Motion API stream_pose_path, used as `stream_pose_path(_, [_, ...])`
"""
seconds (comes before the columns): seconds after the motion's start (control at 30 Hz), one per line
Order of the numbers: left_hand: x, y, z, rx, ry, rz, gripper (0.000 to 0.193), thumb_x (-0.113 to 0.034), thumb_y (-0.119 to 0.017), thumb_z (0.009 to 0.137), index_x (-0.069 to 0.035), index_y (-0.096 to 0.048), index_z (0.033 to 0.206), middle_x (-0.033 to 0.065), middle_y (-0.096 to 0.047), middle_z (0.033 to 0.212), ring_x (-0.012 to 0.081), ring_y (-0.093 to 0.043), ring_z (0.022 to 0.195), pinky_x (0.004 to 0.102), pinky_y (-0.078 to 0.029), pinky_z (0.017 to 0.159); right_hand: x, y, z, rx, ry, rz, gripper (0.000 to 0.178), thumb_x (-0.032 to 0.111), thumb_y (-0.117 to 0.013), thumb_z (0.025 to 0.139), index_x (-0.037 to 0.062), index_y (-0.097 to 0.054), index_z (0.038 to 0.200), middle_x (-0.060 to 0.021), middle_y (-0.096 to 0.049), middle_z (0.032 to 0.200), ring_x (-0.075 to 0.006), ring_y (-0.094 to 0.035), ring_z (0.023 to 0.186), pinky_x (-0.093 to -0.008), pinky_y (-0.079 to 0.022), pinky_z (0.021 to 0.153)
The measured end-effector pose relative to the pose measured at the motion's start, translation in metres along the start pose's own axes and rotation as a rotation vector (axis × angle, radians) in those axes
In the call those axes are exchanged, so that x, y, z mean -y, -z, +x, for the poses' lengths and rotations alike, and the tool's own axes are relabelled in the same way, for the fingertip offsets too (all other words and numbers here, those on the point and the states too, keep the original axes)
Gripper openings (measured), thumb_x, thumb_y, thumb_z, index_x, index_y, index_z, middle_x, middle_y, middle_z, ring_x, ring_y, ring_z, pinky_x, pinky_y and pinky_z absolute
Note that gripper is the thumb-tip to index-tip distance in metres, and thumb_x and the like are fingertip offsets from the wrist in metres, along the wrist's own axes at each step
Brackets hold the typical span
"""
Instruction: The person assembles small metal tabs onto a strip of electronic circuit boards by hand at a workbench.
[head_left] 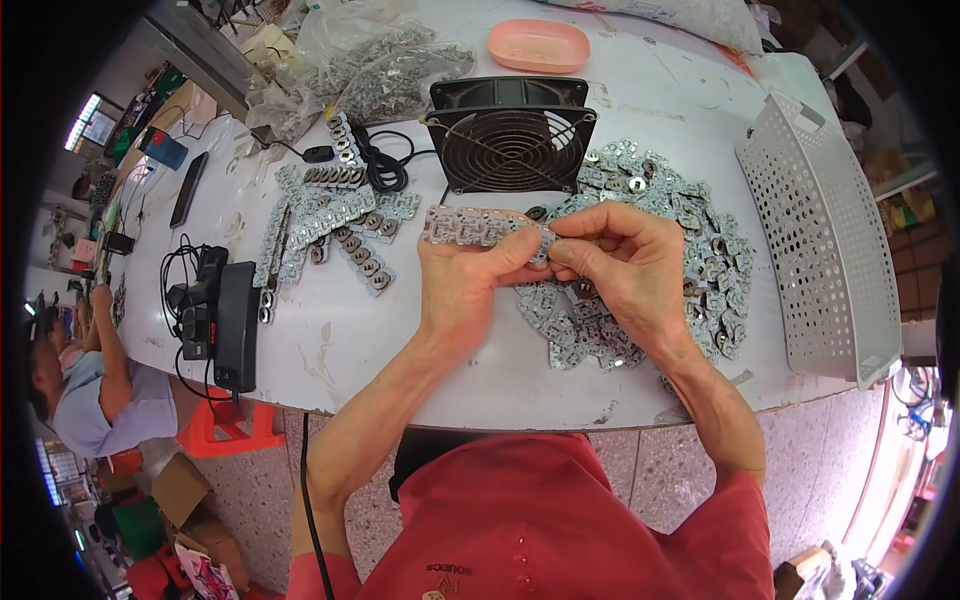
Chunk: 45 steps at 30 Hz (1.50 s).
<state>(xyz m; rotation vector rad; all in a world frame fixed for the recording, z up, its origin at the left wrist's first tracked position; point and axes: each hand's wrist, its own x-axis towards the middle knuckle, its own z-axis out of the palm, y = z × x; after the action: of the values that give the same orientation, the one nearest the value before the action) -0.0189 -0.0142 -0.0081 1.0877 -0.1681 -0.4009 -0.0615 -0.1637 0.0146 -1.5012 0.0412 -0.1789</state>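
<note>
A strip of joined small circuit boards (468, 226) lies across my left hand (465, 275), whose thumb presses on it from above. My right hand (632, 262) pinches the strip's right end between thumb and fingertips, and those fingertips partly hide what they grip. Beneath and beyond my right hand spreads a heap of loose small circuit boards (722, 250), several with dark round parts. To the left of my hands lies a pile of similar board strips (330, 222), some showing rows of round metal parts.
A black fan (510, 140) stands just beyond my hands, with its coiled cable (388, 165) alongside. Behind it is a pink tray (540, 46). A white perforated basket (820, 240) stands right; clear bags of parts (400, 75) lie back left. A black power adapter (236, 325) sits left. Another person (100, 385) sits far left.
</note>
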Motion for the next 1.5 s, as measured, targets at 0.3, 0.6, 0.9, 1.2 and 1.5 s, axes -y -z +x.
stream_pose_path(0.3, [0.001,-0.002,0.000,0.028,0.022,0.002,0.013,-0.005,-0.060,0.083,0.005,-0.061,0.093,0.0117,-0.064,0.085,0.0202,-0.064,0.076,0.0348,-0.058,0.069,-0.003,0.004,0.002,-0.009,-0.038,0.044,0.009,-0.005,-0.062,0.074,-0.0055,-0.064,0.083,-0.0098,-0.064,0.070,-0.0108,-0.061,0.061,-0.0207,-0.050,0.055])
stream_pose_path(0.6, [-0.012,0.001,0.001,0.003,0.003,0.070,0.019,-0.005,-0.064,0.080,0.007,-0.060,0.095,0.0135,-0.064,0.085,0.0201,-0.064,0.073,0.0338,-0.057,0.068,0.013,0.014,0.008,0.080,-0.095,-0.062,0.010,0.001,-0.066,0.072,-0.0047,-0.064,0.080,-0.0077,-0.063,0.067,-0.0095,-0.059,0.058,-0.0210,-0.048,0.054])
stream_pose_path(0.9, [-0.009,-0.002,0.000,-0.057,-0.004,-0.003,0.020,-0.004,-0.070,0.074,0.005,-0.063,0.090,0.0114,-0.065,0.079,0.0179,-0.063,0.064,0.0316,-0.056,0.062,0.015,0.009,0.006,0.075,-0.146,0.010,0.017,0.004,-0.063,0.076,-0.0054,-0.062,0.089,-0.0086,-0.063,0.073,-0.0112,-0.060,0.062,-0.0225,-0.050,0.058])
stream_pose_path(1.2, [-0.009,0.004,0.000,0.003,0.161,-0.205,0.021,0.001,-0.064,0.075,0.007,-0.057,0.094,0.0156,-0.063,0.083,0.0225,-0.064,0.066,0.0353,-0.057,0.063,0.011,0.015,0.007,0.138,-0.208,0.116,0.017,0.003,-0.061,0.077,-0.0061,-0.061,0.090,-0.0098,-0.063,0.074,-0.0127,-0.061,0.061,-0.0233,-0.052,0.058])
stream_pose_path(1.5, [-0.004,0.005,-0.001,-0.050,0.154,-0.207,0.021,0.002,-0.063,0.075,0.008,-0.056,0.094,0.0166,-0.062,0.082,0.0252,-0.064,0.067,0.0360,-0.057,0.063,0.008,0.011,0.007,0.139,-0.163,0.034,0.017,0.004,-0.061,0.077,-0.0061,-0.061,0.090,-0.0093,-0.063,0.073,-0.0124,-0.061,0.060,-0.0222,-0.050,0.057])
